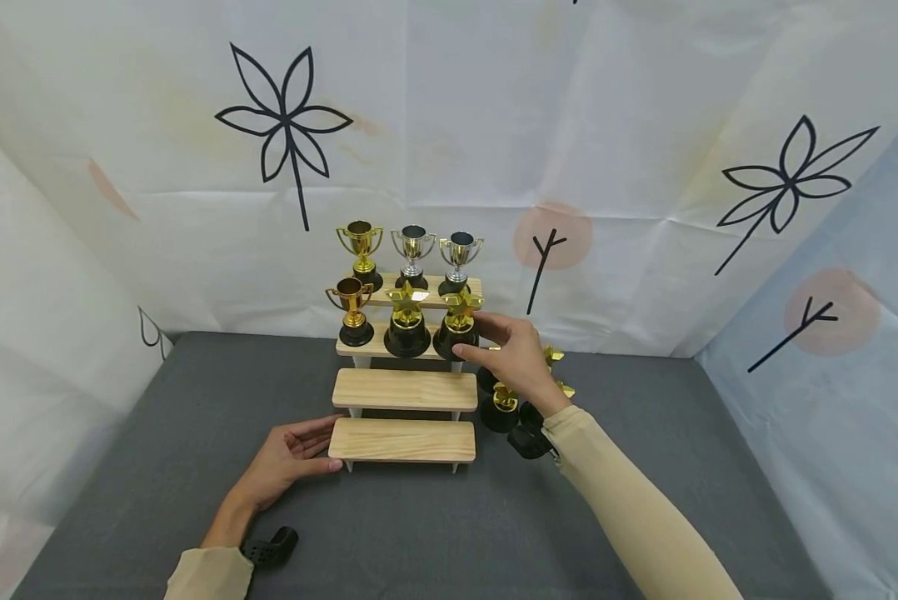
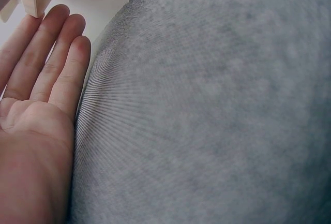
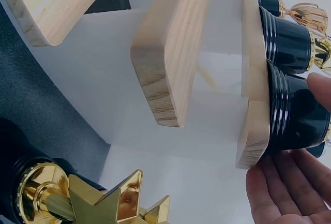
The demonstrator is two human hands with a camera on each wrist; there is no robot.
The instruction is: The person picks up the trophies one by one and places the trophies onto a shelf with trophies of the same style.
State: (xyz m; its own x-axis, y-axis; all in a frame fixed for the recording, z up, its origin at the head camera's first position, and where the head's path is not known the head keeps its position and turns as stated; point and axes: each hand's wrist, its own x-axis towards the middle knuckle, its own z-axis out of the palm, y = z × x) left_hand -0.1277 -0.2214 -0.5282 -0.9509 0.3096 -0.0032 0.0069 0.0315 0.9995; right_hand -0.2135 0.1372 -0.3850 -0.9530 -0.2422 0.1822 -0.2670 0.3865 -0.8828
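Note:
My right hand (image 1: 515,354) holds a gold star trophy (image 1: 460,310) by its black base (image 3: 295,113). The base stands on the right end of the second shelf (image 1: 419,352) from the top, with the thumb in front and the fingers on its outer side. My left hand (image 1: 291,454), its fingers (image 2: 64,74) extended, touches the left end of the lowest shelf (image 1: 402,442). Beside the held trophy stand another star trophy (image 1: 407,321) and a bronze-coloured cup (image 1: 351,312). On the top shelf are a gold cup (image 1: 360,242) and two silver cups (image 1: 413,243).
Several more star trophies (image 1: 503,408) stand on the grey tabletop (image 1: 389,533) right of the stepped wooden stand, partly hidden by the right hand and wrist. The third shelf (image 1: 404,389) bears nothing. White printed cloth (image 1: 449,100) hangs behind the stand.

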